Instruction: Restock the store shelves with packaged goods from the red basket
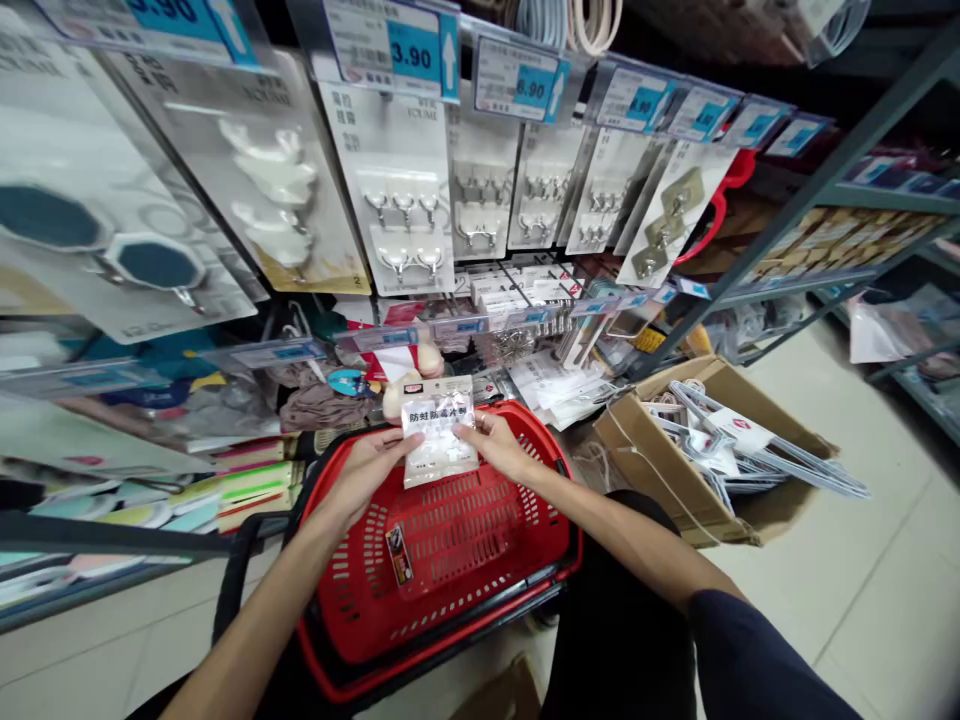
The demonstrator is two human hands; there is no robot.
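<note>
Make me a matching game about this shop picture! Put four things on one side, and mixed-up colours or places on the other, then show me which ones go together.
Things:
1. packet
2. basket
3. cardboard box
4. price tags

Clues:
A. brown, to the right of the red thing
B. blue and white, up above the hooks
C. between the left hand and the right hand
D. red, below the hands

Right pairs: 1-C, 2-D, 3-A, 4-B
</note>
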